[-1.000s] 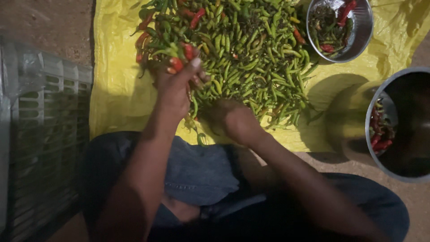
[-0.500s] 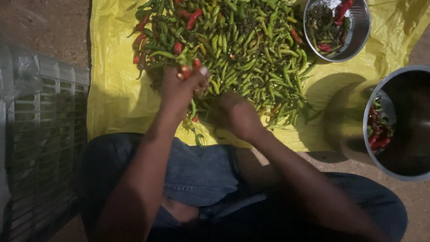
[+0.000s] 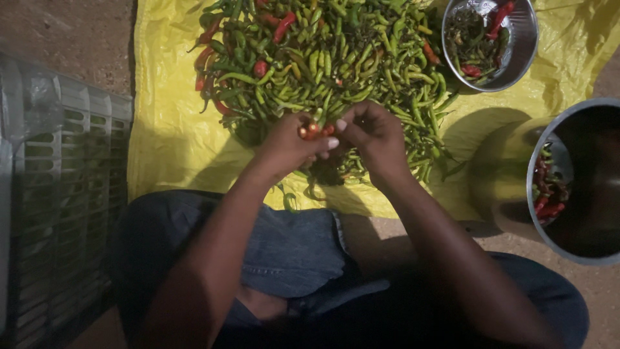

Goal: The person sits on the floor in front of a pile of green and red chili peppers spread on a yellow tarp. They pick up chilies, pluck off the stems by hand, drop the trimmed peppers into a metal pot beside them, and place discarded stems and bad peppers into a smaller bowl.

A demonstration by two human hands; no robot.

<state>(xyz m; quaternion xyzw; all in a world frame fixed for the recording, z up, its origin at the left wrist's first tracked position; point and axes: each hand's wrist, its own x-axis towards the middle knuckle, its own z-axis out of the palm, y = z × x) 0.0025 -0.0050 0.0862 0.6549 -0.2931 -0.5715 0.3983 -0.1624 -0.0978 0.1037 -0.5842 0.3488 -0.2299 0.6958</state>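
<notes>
Clearly both hands, left hand (image 3: 287, 139) and right hand (image 3: 368, 132), pinch one light, slippery red chili (image 3: 312, 130); grip near stem, pile (image 3: 323, 64) at twelve o'clock

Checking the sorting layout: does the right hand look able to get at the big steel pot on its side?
Probably yes. The right hand meets the left hand over red chillies, and nothing lies between it and the steel pot.

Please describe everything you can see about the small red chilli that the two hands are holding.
The small red-orange chilli pepper looks glossy and short; only part of it shows between the fingers. The left hand grips it from below, and the right hand meets it with fingertips from the side. It is lifted just above the near edge of the pile of green and red chillies on the yellow plastic sheet.
</notes>
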